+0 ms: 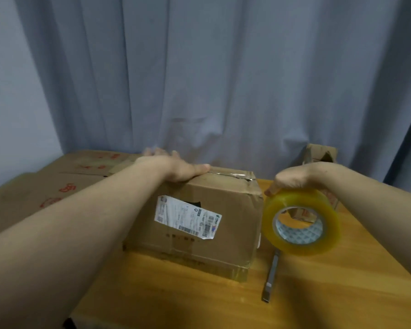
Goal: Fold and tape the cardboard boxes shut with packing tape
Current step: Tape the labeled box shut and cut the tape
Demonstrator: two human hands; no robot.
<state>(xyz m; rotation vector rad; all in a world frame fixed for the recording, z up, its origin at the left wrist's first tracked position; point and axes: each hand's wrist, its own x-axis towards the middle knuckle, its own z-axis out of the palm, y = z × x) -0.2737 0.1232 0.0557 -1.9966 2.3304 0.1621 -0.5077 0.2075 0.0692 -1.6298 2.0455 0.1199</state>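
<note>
cardboard box point(199, 222) sits under my left hand point(173, 167); the palm presses flat on its top, fingers straight and blurred at the far edge, thumb lying along the clear tape strip point(233, 174) on the seam. a shipping label point(188, 218) is stuck to the side below my thumb. my right hand point(294, 176), just right of the box, grips a roll of yellowish packing tape point(301, 222) from above, fingers curled round its rim, the roll held on edge. a metal box cutter point(271, 276) lies on the wooden table point(176, 293) below the roll. flattened cardboard point(45, 186) lies left of my left forearm.
</note>
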